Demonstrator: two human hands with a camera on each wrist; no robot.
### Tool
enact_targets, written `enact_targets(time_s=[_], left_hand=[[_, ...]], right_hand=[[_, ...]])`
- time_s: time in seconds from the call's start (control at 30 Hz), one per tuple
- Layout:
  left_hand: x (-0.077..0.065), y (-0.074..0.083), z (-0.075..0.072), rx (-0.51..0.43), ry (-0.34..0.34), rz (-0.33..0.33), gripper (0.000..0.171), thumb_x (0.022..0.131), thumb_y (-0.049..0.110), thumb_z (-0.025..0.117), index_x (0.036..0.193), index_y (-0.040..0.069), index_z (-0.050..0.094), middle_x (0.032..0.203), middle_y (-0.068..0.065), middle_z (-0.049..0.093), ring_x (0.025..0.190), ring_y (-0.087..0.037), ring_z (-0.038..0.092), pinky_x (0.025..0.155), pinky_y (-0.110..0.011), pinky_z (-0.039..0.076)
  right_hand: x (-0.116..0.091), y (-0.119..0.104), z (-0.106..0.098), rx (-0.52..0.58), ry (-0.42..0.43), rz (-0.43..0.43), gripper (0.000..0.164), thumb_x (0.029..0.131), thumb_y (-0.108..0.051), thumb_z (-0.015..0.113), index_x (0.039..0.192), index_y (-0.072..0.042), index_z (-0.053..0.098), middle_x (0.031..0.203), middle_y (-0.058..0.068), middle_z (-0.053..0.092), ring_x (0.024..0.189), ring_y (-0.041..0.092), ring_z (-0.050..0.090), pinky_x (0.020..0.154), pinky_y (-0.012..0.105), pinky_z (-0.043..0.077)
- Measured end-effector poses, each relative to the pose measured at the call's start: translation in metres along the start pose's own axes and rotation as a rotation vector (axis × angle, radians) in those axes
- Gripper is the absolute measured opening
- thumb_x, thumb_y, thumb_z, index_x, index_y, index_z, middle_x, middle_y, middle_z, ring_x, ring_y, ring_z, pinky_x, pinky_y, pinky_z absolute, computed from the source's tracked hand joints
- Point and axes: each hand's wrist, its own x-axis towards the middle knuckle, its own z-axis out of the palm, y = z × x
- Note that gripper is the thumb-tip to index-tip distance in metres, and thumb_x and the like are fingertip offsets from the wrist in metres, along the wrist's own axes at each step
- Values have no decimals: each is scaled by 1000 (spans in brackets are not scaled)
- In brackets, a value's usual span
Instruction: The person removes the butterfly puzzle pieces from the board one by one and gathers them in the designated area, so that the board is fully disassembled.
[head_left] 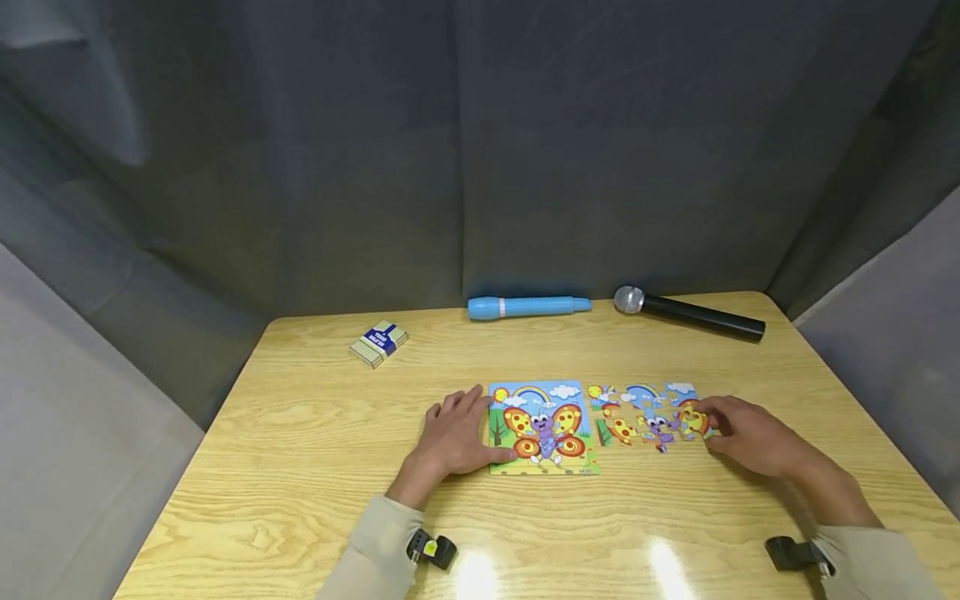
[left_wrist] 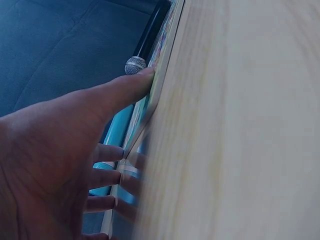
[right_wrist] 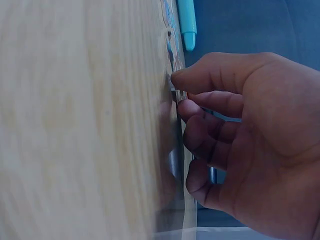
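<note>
A square butterfly picture board (head_left: pixel 545 429) lies flat on the table. My left hand (head_left: pixel 459 435) rests at its left side, the thumb (left_wrist: pixel 135 85) lying on the lower left corner and the other fingers stretched along the edge. To the right of the board, several jigsaw pieces (head_left: pixel 643 396) form a partial copy of the same picture, with gaps in its lower part. My right hand (head_left: pixel 757 437) pinches a puzzle piece (head_left: pixel 693 419) with a yellow and red wing between thumb and index finger, at the right end of the pieces. Its other fingers are curled.
Along the back edge of the table lie a light blue microphone (head_left: pixel 532 307) and a black microphone (head_left: pixel 693 317) with a silver head. A pack of thin sticks (head_left: pixel 378 342) with a blue band lies at the back left. A dark curtain (head_left: pixel 360 167) hangs behind the table.
</note>
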Motion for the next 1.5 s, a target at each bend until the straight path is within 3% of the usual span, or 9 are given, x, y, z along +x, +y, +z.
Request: enact_targets(time_s=[0.43,0.6,0.73,0.93,1.1,1.3,1.5], left_hand=[[0,1,-2,-9,4,1,99,71,76,64,149,21,37,161,-4,26,144,-30,28,113,-59,23],[0,1,-1,-10,3,0,99,71,76,64,150,21,37,161,-4,26,144,-30,28,113,-59,24],[-1,0,-1,-1,0,-6,99,71,76,63,150,22,37,161,-3,25,145,-29,27,113,-58,23],[-1,1,-2,-11,-3,-1,99,71,76,63,150,22,37,161,-3,25,145,-30,27,113,-58,23],[-1,1,-3,-15,2,5,99,71,77,63,149,22,37,161,-4,26,145,-30,27,113,-59,23],[-1,0,-3,-20,-4,5,101,70,79,62,150,23,36,161,-3,26,145,-29,27,113,-58,24],[-1,-2,-3,-23,-18,2,102,70,80,61,151,25,33,161,-2,25,145,-29,27,114,-57,24]], right_hand=[[1,10,4,-27,-4,6,48,81,-10,71,125,1,55,100,6,55,87,16,47,67,26,39],[2,3,2,13,21,-26,49,83,-11,71,129,-4,55,102,7,55,85,9,45,66,24,40],[7,-7,6,15,78,-46,40,85,-15,72,122,-9,59,94,4,52,79,8,43,63,24,38],[14,-26,13,-36,138,-80,35,86,-19,72,118,-11,61,103,6,58,89,17,54,74,33,46],[21,-42,19,-46,123,-106,37,87,-20,72,120,-11,61,107,6,58,91,20,53,77,39,45],[29,-65,29,-44,117,-146,38,86,-19,72,121,-11,61,113,10,59,105,29,56,86,50,47],[37,-86,42,-33,132,-230,37,85,-17,74,120,-13,63,111,7,61,104,27,57,84,46,48]])
